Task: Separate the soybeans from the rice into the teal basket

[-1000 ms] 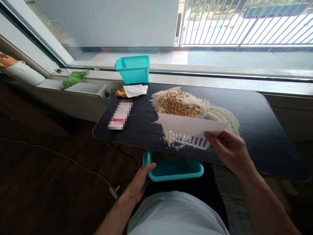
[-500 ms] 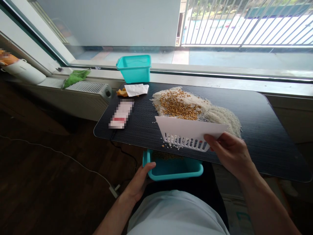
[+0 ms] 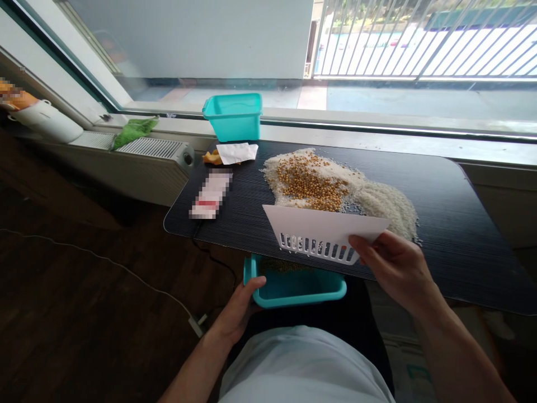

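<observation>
My right hand (image 3: 394, 266) grips the right end of a white slotted card (image 3: 323, 226), thumb on the near side. Its row of cut slots points down over the table's near edge. Just beyond the card lies a heap of white rice (image 3: 390, 207) with yellow-brown soybeans (image 3: 310, 182) spread over its left part. My left hand (image 3: 241, 310) is closed on the left end of a turquoise bin (image 3: 306, 300), thumb over the rim. This bin sits at my lap under the table edge, with small grains at its far side. The fingers below the bin are hidden.
The dark table (image 3: 457, 240) stands against the window. At its far left are a second turquoise bin (image 3: 235, 117), a crumpled white paper (image 3: 237, 153) and a blurred pink-white object (image 3: 212, 193) with a dark cord. A green cloth (image 3: 136, 131) lies on the radiator (image 3: 155, 148).
The white card has moved slightly toward me and down, nearer the table's edge. My left hand still holds the bin. The whole view has shifted a little.
</observation>
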Demonstrator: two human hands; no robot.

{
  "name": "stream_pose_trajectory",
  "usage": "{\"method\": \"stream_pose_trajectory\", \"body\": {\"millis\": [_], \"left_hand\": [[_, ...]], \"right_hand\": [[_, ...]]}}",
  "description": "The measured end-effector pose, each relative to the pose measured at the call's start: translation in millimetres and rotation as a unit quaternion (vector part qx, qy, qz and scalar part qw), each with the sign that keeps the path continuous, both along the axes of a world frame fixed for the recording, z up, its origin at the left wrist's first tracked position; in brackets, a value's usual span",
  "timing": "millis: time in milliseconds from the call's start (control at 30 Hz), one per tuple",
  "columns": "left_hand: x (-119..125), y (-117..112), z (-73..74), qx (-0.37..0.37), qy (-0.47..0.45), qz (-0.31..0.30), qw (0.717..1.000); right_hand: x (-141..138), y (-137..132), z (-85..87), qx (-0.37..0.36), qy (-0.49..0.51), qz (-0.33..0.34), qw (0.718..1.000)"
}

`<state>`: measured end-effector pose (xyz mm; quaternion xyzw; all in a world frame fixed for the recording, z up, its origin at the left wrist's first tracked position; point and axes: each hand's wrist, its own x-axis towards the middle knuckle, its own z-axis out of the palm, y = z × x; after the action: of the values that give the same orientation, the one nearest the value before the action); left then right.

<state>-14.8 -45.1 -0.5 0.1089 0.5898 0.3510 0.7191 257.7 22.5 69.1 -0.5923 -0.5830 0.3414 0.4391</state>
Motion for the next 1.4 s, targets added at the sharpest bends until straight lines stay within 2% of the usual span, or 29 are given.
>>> {"method": "stream_pose_trajectory", "body": {"millis": [133, 233, 333, 500, 767, 900, 1100, 1267, 1400], "left_hand": [[0, 1, -0.6, -0.003, -0.001, 0.008, 1.0], [2, 2, -0.5, -0.014, 0.012, 0.018, 1.0], [3, 2, -0.9, -0.018, 0.015, 0.022, 0.999], [4, 1, -1.2, -0.01, 0.011, 0.012, 1.0], [14, 0, -0.6, -0.012, 0.003, -0.014, 1.0], [21, -1, -1.1, -0.021, 0.001, -0.019, 1.0], [24, -1, -0.6, -0.024, 0.001, -0.03, 0.999], [24, 0, 0.9, -0.029, -0.007, -0.022, 0.999], [25, 1, 3.2, -0.031, -0.008, -0.012, 0.999]], "right_hand": [[-17, -10, -6.2, -0.023, 0.07, -0.048, 0.996], [-32, -24, -18.3, -0.047, 0.118, -0.084, 0.988], [-33, -36, -32.7, -0.059, 0.14, -0.15, 0.977], [-3, -44, -44.3, -0.052, 0.132, -0.238, 0.961], [45, -36, -33.3, -0.026, 0.074, -0.338, 0.938], [51, -30, -23.5, -0.014, 0.079, -0.326, 0.942], [29, -17, -13.1, -0.019, 0.09, -0.258, 0.962], [22, -11, -18.6, -0.012, 0.063, -0.204, 0.977], [30, -14, -25.4, 0.015, 0.024, -0.204, 0.978]]}}
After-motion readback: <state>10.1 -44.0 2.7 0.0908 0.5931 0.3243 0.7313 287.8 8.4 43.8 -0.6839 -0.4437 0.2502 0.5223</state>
